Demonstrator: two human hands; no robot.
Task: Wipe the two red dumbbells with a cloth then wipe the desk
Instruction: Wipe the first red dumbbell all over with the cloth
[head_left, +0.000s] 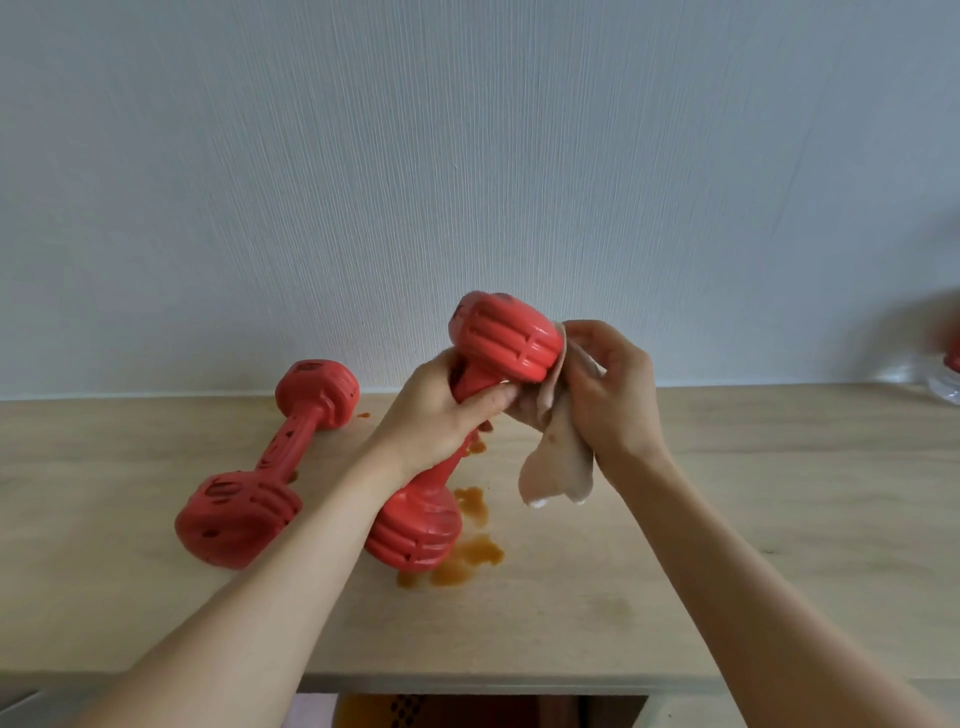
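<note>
My left hand (436, 415) grips the handle of a red dumbbell (501, 338), held tilted with its upper head raised and its lower head (415, 535) resting on the wooden desk (753, 493). My right hand (608, 389) presses a pale pink cloth (556, 457) against the flat end of the upper head; the cloth's loose end hangs down. A second red dumbbell (270, 462) lies flat on the desk to the left, untouched.
Orange-brown sauce stains (467, 556) spread on the desk by the tilted dumbbell's lower head, with a small spot (362, 415) near the wall. A white wall stands behind the desk. A clear plastic item (940, 379) sits at the far right edge.
</note>
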